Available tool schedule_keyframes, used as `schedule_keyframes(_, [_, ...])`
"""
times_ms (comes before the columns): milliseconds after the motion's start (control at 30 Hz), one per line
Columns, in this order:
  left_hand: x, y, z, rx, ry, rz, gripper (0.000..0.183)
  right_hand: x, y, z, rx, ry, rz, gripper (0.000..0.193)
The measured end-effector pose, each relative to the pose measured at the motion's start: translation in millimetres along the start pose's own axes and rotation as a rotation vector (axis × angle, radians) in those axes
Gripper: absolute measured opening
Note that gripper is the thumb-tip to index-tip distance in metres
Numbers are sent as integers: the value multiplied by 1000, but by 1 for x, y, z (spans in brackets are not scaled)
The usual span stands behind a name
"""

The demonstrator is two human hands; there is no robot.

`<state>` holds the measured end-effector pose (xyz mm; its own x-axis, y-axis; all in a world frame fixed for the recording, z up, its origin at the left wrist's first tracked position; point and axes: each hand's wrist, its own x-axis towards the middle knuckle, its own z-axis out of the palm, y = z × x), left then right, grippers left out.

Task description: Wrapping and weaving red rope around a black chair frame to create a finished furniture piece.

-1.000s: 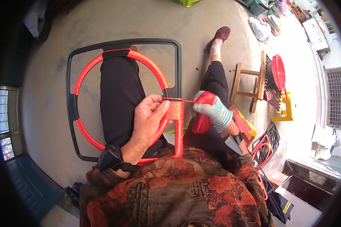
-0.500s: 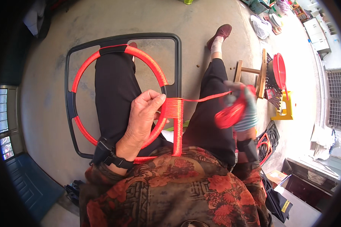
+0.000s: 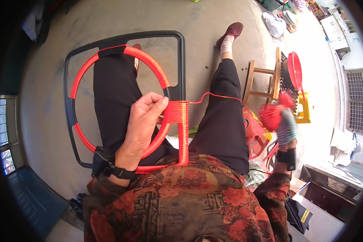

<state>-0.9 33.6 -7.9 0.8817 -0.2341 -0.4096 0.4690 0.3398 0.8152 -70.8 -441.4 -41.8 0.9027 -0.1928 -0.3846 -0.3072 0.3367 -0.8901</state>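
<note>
A black plastic frame (image 3: pixel 182 60), a rounded rectangle with a ring inside, lies across my lap, mostly over my left thigh. Glossy red cord (image 3: pixel 176 112) wraps much of the ring, the near right side and the bridge between ring and outer bar. My left hand (image 3: pixel 143 121) pinches the ring's right side, thumb and fingertips at the left end of the wrapped bridge. From that bridge a loose strand (image 3: pixel 213 94) runs right to my right hand (image 3: pixel 285 125), in a striped, red-palmed glove and blurred. It grips a bundle of red cord (image 3: pixel 270 115).
On the right stand a wooden stool frame (image 3: pixel 249 82), a red basket (image 3: pixel 295 71) and a yellow stool (image 3: pixel 304 109). A red bag (image 3: pixel 254 133) lies beside my right thigh. Further back are a white plastic bag (image 3: pixel 274 24) and other clutter. A blue-green mat (image 3: pixel 32 201) is at the lower left.
My right hand has swung out to the right with the cord bundle, and the strand is longer and slacker, now arching. The left hand keeps its pinch; the view has shifted slightly.
</note>
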Motion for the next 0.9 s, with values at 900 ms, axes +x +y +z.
schedule_keyframes(900, [-7, 1, 20, 783, 427, 991, 39, 20, 27, 313, 118, -266, -365, 30])
